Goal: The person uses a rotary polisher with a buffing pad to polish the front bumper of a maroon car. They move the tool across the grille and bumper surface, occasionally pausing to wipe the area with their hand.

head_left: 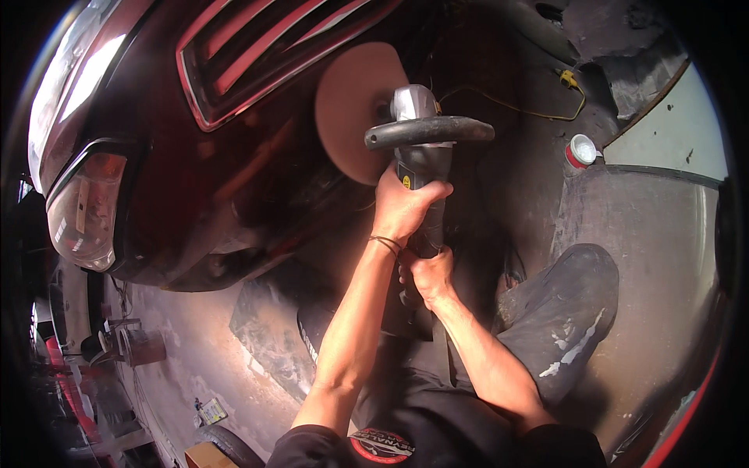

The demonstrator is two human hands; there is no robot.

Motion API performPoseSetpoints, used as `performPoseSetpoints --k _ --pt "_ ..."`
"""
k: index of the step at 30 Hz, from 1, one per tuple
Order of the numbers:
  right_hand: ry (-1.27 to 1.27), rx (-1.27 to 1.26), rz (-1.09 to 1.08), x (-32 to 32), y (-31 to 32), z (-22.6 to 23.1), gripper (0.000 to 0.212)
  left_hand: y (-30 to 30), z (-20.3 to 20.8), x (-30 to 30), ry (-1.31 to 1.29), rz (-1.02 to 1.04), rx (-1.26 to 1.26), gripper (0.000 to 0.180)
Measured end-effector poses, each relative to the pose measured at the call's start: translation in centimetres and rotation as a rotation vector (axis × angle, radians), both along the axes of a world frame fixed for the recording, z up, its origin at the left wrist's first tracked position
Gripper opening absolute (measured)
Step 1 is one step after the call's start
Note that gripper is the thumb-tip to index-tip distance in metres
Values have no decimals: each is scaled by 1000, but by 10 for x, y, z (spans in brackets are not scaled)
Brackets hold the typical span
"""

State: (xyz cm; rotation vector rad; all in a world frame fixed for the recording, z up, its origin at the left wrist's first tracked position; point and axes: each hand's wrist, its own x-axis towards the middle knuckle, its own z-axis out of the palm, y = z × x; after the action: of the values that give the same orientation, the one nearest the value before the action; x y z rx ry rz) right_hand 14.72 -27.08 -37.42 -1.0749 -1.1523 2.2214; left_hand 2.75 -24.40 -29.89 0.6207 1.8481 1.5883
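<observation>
I hold a rotary polisher with both hands in front of a dark red car bumper. My left hand is wrapped round its black body just behind the loop handle. Further back, my right hand is closed round the rear grip. A large, round, reddish-brown pad on the polisher faces the bumper below the grille. The pad looks smooth and slightly blurred. Whether it touches the paint I cannot tell.
A lamp sits at the bumper's left. On the right are a red-and-white tub, a yellow cord connector and a pale panel. My bent knee lies right of the polisher. A cardboard box stands at lower left.
</observation>
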Motion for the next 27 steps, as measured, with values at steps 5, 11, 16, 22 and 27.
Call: performPoseSetpoints --k 5,11,16,22,27 --pt "80 -143 72 -22 60 21 14 67 11 -27 161 -5 -269 54" --pt "212 -393 64 -50 107 32 12 123 42 -39 411 -9 -609 55" --pt "203 -442 10 -51 77 20 14 101 40 -34 493 -36 -681 60" --pt "296 -478 60 -33 5 -30 27 37 31 -16 555 -34 -701 82" --pt "329 -347 46 -28 -71 -53 29 -33 28 -5 557 -7 -707 84"
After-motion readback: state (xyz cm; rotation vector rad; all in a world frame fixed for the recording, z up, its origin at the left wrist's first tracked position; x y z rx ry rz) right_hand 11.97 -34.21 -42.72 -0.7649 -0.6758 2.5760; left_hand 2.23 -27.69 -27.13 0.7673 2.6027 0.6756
